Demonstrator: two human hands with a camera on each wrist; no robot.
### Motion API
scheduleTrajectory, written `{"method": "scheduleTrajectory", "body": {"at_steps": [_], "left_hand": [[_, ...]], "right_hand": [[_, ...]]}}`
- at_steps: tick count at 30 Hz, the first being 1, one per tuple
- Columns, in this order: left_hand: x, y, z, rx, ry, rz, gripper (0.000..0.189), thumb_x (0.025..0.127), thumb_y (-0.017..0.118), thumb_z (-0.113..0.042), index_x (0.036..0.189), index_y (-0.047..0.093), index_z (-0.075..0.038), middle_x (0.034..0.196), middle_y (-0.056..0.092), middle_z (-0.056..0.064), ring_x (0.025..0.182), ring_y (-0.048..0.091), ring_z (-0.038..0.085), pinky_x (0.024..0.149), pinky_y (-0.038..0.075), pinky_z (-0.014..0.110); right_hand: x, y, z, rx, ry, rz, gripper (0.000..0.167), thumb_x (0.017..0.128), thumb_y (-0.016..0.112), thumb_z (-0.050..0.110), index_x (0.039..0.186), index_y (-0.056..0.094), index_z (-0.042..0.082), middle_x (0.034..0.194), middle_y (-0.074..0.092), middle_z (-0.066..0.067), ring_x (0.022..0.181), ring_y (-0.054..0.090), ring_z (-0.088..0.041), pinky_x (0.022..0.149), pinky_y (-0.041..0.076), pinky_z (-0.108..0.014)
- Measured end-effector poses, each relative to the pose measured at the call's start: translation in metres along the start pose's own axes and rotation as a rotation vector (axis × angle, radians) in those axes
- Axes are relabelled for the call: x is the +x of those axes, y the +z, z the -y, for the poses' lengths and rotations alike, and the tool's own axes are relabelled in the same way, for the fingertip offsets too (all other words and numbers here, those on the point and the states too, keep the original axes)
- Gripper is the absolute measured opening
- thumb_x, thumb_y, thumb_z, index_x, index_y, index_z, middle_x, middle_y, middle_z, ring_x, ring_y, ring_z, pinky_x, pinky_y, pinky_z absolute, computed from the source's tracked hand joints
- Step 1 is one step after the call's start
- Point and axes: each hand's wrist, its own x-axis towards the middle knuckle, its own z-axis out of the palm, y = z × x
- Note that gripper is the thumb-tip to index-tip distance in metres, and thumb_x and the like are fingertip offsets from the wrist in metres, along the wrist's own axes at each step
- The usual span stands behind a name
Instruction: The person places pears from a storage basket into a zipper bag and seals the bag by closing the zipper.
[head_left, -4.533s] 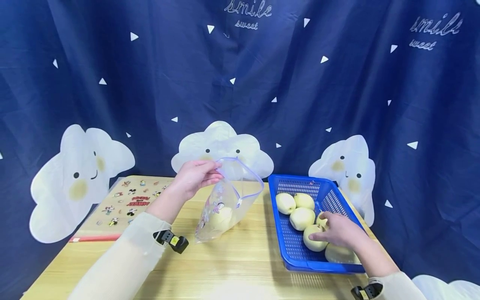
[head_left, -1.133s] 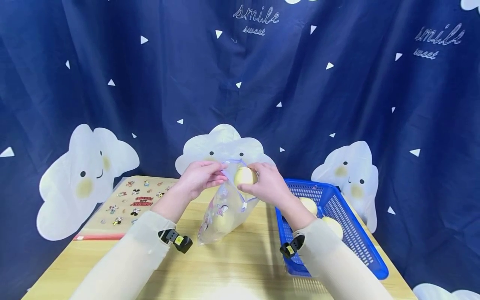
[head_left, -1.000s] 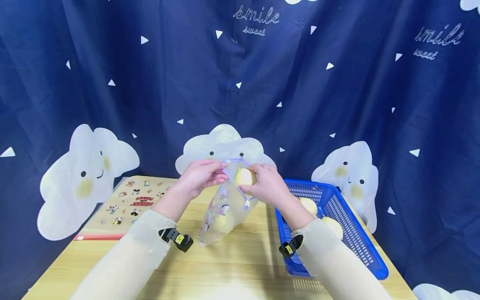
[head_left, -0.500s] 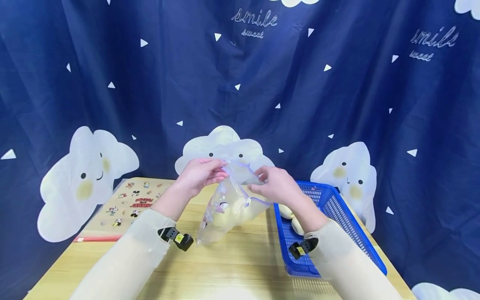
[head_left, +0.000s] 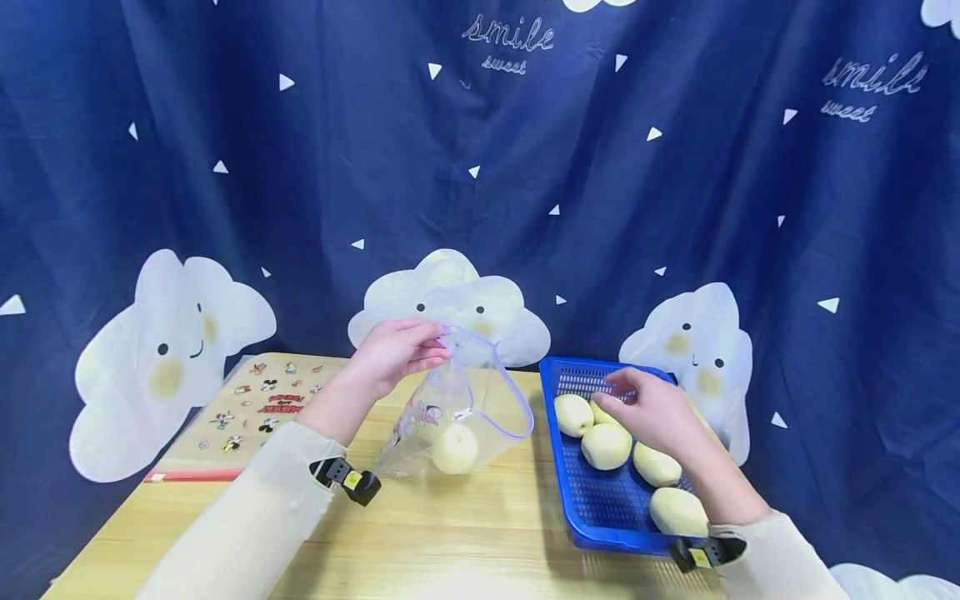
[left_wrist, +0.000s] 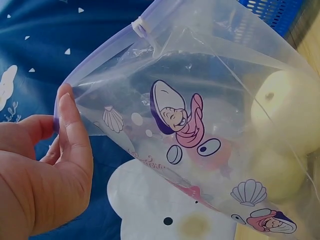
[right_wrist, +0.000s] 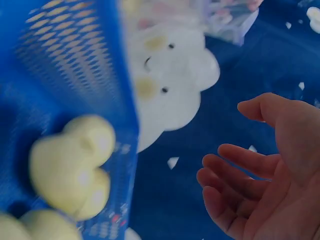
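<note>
My left hand point(head_left: 401, 354) pinches the purple-edged mouth of a clear zip bag point(head_left: 498, 387), which hangs down to the table with its mouth gaping to the right. Two pale yellow pears sit low in the bag, the nearer pear point(left_wrist: 285, 110) resting against the other. A white slider point(left_wrist: 141, 26) shows on the zip in the left wrist view. Over the blue basket point(head_left: 618, 537), my right hand point(head_left: 652, 408) holds nothing, its fingers loosely bent and thumb apart. Below it lie several pears point(head_left: 606, 447), partly hidden by the hand.
A flat bag point(head_left: 247, 417) with cartoon prints and a red zip lies at the table's left. Behind the wooden table point(head_left: 420, 533) hangs a dark blue curtain point(head_left: 420, 150) with clouds. The basket's tall mesh wall point(right_wrist: 75, 45) stands beside the pears.
My right hand lowered a pear into the bag, let go of it and moved right, back over the basket. My left hand has stayed at the bag's mouth, which now gapes wider.
</note>
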Motion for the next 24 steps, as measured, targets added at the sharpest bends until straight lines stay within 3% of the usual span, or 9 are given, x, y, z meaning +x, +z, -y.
{"method": "scheduleTrajectory", "body": {"at_steps": [14, 18, 24], "left_hand": [[-0.002, -0.003, -0.001, -0.014, 0.001, -0.011, 0.036, 0.111, 0.063, -0.012, 0.138, 0.064, 0.011, 0.083, 0.074, 0.0, 0.079, 0.077, 0.008, 0.079, 0.065, 0.019], [-0.001, -0.001, 0.0, -0.011, 0.0, -0.006, 0.035, 0.111, 0.063, -0.012, 0.137, 0.064, 0.011, 0.084, 0.075, 0.0, 0.079, 0.077, 0.008, 0.079, 0.065, 0.019], [-0.001, 0.0, 0.001, -0.005, -0.004, -0.004, 0.035, 0.111, 0.063, -0.012, 0.136, 0.065, 0.011, 0.084, 0.075, 0.001, 0.079, 0.077, 0.008, 0.079, 0.065, 0.019]], "right_hand": [[-0.031, 0.008, -0.079, -0.115, 0.047, 0.095, 0.055, 0.1, 0.079, 0.036, 0.127, 0.07, -0.012, 0.12, 0.075, -0.032, 0.109, 0.073, -0.048, 0.092, 0.061, -0.063], [-0.042, 0.016, -0.095, -0.19, 0.066, 0.161, 0.061, 0.095, 0.083, 0.042, 0.125, 0.07, -0.01, 0.118, 0.075, -0.029, 0.111, 0.07, -0.048, 0.093, 0.059, -0.063], [-0.053, 0.026, -0.102, -0.218, 0.118, 0.277, 0.063, 0.086, 0.091, 0.042, 0.122, 0.072, -0.004, 0.113, 0.074, -0.02, 0.11, 0.068, -0.041, 0.093, 0.058, -0.061]]}}
